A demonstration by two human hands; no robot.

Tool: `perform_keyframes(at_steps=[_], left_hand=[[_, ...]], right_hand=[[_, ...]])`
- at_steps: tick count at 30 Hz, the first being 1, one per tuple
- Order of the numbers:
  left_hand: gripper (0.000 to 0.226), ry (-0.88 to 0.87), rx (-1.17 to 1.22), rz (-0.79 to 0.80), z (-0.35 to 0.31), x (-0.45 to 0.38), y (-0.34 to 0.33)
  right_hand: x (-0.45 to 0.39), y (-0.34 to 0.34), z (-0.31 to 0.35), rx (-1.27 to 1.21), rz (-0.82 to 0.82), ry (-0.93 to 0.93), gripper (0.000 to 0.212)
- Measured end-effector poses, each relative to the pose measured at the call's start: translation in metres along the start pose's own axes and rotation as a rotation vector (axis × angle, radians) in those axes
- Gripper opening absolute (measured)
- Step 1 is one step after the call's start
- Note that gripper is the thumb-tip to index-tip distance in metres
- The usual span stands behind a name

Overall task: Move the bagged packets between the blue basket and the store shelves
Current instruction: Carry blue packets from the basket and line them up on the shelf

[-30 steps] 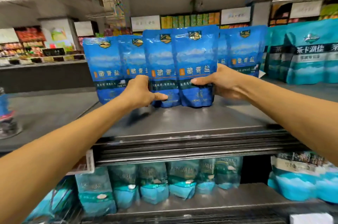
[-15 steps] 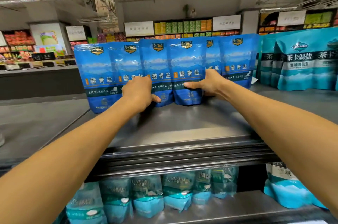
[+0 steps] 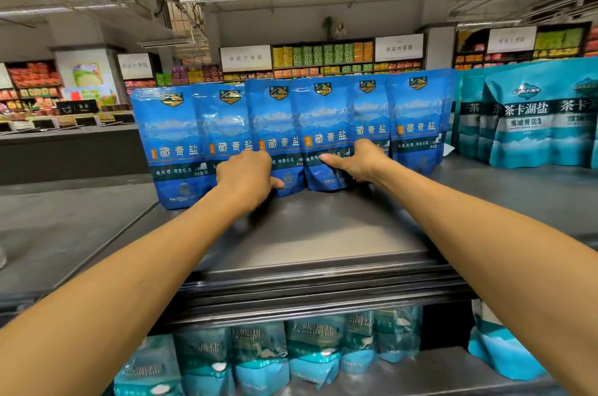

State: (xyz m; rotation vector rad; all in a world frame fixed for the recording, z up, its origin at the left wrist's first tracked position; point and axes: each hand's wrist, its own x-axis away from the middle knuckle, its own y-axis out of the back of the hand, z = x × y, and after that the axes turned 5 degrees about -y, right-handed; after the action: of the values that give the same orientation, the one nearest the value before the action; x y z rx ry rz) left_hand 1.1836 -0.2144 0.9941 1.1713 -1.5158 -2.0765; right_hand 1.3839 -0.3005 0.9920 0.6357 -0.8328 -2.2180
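Both hands on the salt bags, top shelf [image 3: 307,233].
Left hand [image 3: 244,177] grips one upright blue bag [image 3: 278,136]; right hand [image 3: 359,161] pinches its neighbour [image 3: 325,123].

- The grey top shelf [image 3: 323,233] lies bare across the frame's centre, in front of the packets.
- A row of upright blue packets [image 3: 323,123], overlapping side by side, walls off the shelf's back at mid-frame.
- Teal bags [image 3: 530,127] stand at the right, just beside the row.
- More bare shelf runs at centre left.
- At lower centre, teal bags on the lower shelf [image 3: 310,347] fill the space beneath the shelf edge.
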Motion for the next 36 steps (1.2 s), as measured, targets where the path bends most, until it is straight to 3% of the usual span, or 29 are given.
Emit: perform_keyframes(at_steps=[13, 16, 18, 21, 25, 30, 33, 36], left_hand=[[0.056, 0.038, 0.024, 0.006, 0.013, 0.02, 0.008], [0.06, 0.09, 0.22, 0.033, 0.019, 0.024, 0.01], [0.058, 0.113, 0.422, 0.043, 0.021, 0.028, 0.012], [0.049, 0.153, 0.73, 0.017, 0.021, 0.039, 0.025], [0.035, 0.061, 0.738, -0.141, 0.024, 0.077, 0.04], [0.015, 0.012, 1.048, -0.393, 0.012, 0.156, 0.043], [0.013, 0.001, 1.135, -0.435, 0.01, 0.21, 0.038], [0.024, 0.011, 1.204, -0.44, 0.012, 0.265, 0.025]], right_hand=[[0.022, -0.004, 0.01, -0.108, 0.075, -0.021, 0.061], [0.028, -0.002, 0.011, -0.211, 0.085, -0.006, 0.054], [0.036, 0.0, 0.013, -0.237, 0.102, -0.011, 0.061], [0.051, 0.006, 0.016, -0.234, 0.05, -0.002, 0.045], [0.097, 0.023, 0.024, -0.526, -0.066, 0.087, 0.024], [0.186, 0.025, 0.027, -0.925, 0.175, 0.304, 0.005], [0.228, 0.008, 0.017, -0.833, 0.247, 0.503, 0.006], [0.258, -0.018, 0.002, -0.833, 0.323, 0.549, 0.011]])
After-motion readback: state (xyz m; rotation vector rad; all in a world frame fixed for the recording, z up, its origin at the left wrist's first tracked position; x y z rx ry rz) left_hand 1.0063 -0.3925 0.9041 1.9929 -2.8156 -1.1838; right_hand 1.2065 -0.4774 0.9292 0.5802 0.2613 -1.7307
